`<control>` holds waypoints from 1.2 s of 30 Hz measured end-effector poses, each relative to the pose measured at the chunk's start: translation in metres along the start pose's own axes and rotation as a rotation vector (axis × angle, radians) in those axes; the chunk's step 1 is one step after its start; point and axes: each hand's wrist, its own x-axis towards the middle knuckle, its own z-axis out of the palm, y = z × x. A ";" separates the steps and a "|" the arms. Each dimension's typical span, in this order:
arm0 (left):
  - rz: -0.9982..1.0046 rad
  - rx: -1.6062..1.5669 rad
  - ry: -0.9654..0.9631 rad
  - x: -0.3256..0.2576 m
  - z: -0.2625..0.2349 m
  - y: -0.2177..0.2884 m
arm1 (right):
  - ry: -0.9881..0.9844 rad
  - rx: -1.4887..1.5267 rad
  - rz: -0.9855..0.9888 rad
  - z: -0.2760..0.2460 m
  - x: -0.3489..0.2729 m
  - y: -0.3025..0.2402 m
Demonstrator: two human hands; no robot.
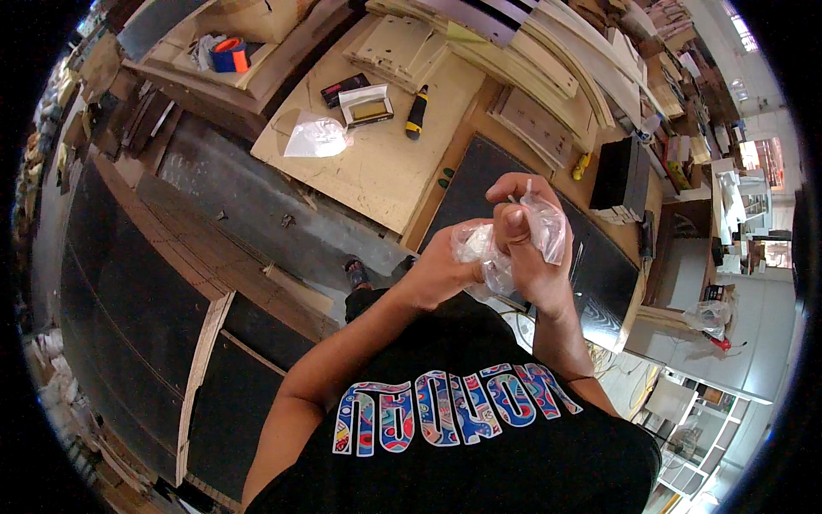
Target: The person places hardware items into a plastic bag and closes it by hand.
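Plastic bag (550, 230), clear and pretty crumpled, is bunched up between both hands, held up in front of the body with the dark panel (492, 176) beyond it. Right hand (539, 270) is clamped on it, thumb pressed down and fingers curled over the top, with plastic sticking out to the side. Left hand (441, 264) looks closed around the other side of the bunch, though its fingertips are mostly hidden so I can't swear to how tight. Something whitish shows near the left hand; can't tell if that's contents or just folded film.

Progress-wise I'd call it partway: bag's up and gripped, but I can't make out an opening or a tear, and nothing is visibly out of it, so working the bag looks unfinished to me.

Over on the pale board (390, 176), well apart from the hands, a small box (366, 106) sits open just beside a dark box (344, 89), so that one's opened at least. A sheet of clear plastic (317, 137) lies near them, and the yellow-and-black cutter (417, 113) lies there untouched.
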 end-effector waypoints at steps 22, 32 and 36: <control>0.055 -0.143 -0.084 -0.002 -0.009 0.006 | 0.034 0.022 -0.242 -0.021 0.003 0.026; -0.042 -0.374 -0.143 0.004 -0.028 -0.009 | 0.231 0.066 -0.077 -0.032 0.001 0.044; -0.007 -0.264 -0.032 -0.008 -0.019 0.002 | 0.212 0.011 -0.071 -0.035 -0.001 0.059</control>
